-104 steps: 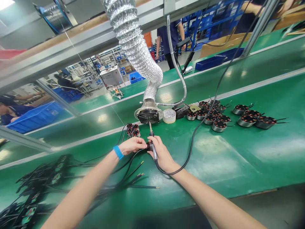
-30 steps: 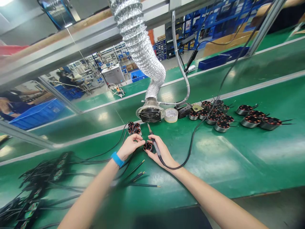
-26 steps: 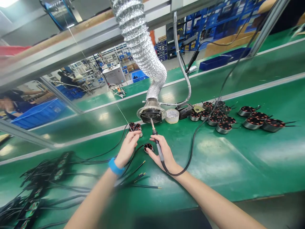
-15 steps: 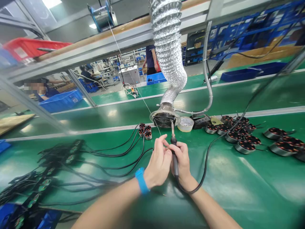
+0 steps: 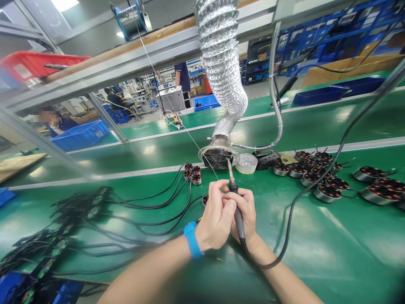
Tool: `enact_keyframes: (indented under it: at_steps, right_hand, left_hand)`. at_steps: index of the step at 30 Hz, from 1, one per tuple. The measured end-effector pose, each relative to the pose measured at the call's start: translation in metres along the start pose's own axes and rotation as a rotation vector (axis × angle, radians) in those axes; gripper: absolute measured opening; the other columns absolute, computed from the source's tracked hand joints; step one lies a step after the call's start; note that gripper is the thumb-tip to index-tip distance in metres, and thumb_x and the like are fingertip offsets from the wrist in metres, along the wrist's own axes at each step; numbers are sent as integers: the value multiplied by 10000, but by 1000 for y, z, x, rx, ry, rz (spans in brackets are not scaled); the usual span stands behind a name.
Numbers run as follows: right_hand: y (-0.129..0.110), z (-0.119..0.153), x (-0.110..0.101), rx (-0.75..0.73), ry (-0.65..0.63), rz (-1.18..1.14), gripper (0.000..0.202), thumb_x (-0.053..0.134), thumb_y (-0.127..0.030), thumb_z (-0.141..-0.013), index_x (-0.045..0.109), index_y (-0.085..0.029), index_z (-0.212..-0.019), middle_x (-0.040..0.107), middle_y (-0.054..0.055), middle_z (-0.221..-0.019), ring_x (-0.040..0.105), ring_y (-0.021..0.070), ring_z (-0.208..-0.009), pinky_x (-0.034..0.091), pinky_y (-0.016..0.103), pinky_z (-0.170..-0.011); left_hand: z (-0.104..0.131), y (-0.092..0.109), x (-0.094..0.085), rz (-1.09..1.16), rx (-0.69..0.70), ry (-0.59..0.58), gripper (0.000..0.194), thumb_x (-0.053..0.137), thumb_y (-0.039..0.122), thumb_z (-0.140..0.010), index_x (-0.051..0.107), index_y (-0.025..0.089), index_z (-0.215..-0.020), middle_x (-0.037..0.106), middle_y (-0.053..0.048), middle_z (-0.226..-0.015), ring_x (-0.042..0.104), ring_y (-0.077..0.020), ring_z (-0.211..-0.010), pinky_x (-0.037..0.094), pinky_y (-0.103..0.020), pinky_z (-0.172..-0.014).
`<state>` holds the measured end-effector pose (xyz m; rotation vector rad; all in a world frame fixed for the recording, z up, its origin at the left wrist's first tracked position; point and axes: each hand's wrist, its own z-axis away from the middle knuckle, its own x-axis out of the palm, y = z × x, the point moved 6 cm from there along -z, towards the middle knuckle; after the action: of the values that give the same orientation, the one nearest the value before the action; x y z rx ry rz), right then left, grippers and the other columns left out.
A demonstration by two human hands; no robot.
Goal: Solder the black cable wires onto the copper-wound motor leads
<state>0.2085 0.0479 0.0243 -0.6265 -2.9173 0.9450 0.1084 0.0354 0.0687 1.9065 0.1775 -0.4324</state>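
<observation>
A glossy green table (image 5: 316, 240) crosses a workshop beneath a silver hose (image 5: 218, 63) ending in a fan (image 5: 217, 159). The soldering iron (image 5: 239, 221), grey-handled and narrow-tipped, slants up before the fan, with the fingers of the right hand (image 5: 248, 211) curled around it; the left hand (image 5: 217, 221) pinches a thin wire (image 5: 193, 141).

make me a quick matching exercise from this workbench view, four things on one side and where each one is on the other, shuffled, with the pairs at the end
1. soldering iron
2. blue wristband
3. foil duct
4. round container

a. running down from above to the black fan
b. on the green bench
c. gripped in the right hand
d. around the wrist of the left hand

Pairs: 1-c, 2-d, 3-a, 4-b
</observation>
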Motion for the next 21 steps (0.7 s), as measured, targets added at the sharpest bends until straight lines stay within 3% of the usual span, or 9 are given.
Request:
enact_keyframes:
  at_steps: [3,6,8,10,13,16,18,21]
  right_hand:
    - [1,-3,-5,20,71,32,123,580,-253,-919,636,-254,-1029,521,38,-957,553,204,-864,482,362,-734]
    - [3,-11,-18,94,233,104,38,578,-226,-932,613,-234,-943,537,25,-877,533,204,-869,451,361,-773]
    - [4,-16,-29,149,361,140,67,563,-217,-948,598,-223,-891,529,22,-834,526,203,-868,438,362,-793]
    - [4,-19,-36,177,445,140,95,551,-225,-961,587,-217,-873,520,21,-809,523,202,-862,433,363,-804]
    - [5,-19,-37,188,443,123,100,552,-243,-965,585,-216,-875,528,20,-788,519,205,-862,431,368,-819]
    - [6,-16,-33,199,404,99,85,562,-247,-960,602,-217,-891,543,21,-791,518,207,-856,434,372,-818]
    - [7,-14,-31,214,396,78,79,567,-244,-957,610,-217,-897,549,24,-808,518,205,-856,434,373,-816]
    - [8,-12,-29,234,376,63,79,569,-247,-955,615,-214,-900,547,29,-833,522,203,-868,439,370,-812]
  left_hand:
    - [-1,3,1,-52,37,12,387,367,315,-1015,318,181,-1374,453,-142,-1260,556,-214,-1063,482,-453,-994]
    - [-3,1,-10,-252,151,75,361,417,286,-1001,389,185,-1346,436,-142,-1303,517,-220,-1157,446,-439,-1045]
    - [-6,-9,-19,-456,226,91,266,469,260,-976,496,187,-1231,465,-132,-1299,477,-242,-1233,407,-446,-1082]
    - [-10,-26,-21,-652,278,6,205,543,290,-942,558,190,-1121,530,-122,-1246,477,-267,-1245,382,-469,-1099]
    - [-12,-57,-16,-899,317,-234,304,656,391,-871,593,191,-1091,596,-114,-1147,521,-296,-1185,401,-492,-1069]
    - [-11,-79,-17,-1068,309,-382,228,629,379,-897,622,197,-1035,622,-85,-1000,580,-266,-1046,464,-456,-975]
    - [-12,-87,-27,-1124,311,-374,220,615,392,-908,641,199,-1011,630,-90,-1016,575,-273,-1095,448,-463,-1008]
    - [-18,-94,-55,-1175,309,-230,394,679,451,-853,649,204,-1159,543,-147,-1350,405,-346,-1371,303,-533,-1158]
